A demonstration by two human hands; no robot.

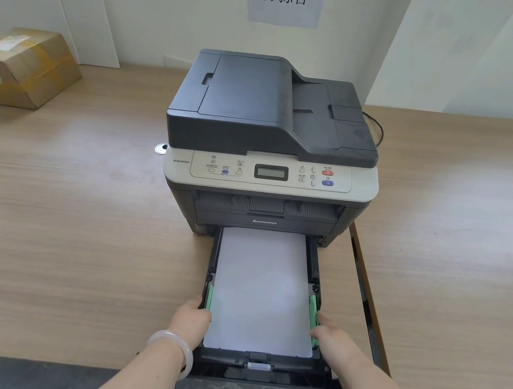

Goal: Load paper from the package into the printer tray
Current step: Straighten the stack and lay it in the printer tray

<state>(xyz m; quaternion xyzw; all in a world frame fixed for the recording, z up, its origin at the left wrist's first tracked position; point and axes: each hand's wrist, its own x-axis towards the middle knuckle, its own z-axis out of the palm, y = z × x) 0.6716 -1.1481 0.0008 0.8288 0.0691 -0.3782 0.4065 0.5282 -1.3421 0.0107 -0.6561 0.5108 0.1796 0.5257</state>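
Note:
A dark grey printer [273, 125] stands on the wooden table, its paper tray [259, 367] pulled out toward me. A white stack of paper [263, 289] lies flat in the tray between two green side guides. My left hand [193, 317] rests on the tray's left side by the left green guide [209, 301]. At the right green guide [313, 311], my right hand [333, 338] touches the tray's right side. Both hands have fingers curled against the tray edges; no paper package is in view.
A taped cardboard box [22, 67] sits at the back left of the table [68, 219]. A gap between two tabletops [366, 292] runs just right of the tray. The table's front edge lies right under the tray. A black cable [379, 128] loops behind the printer.

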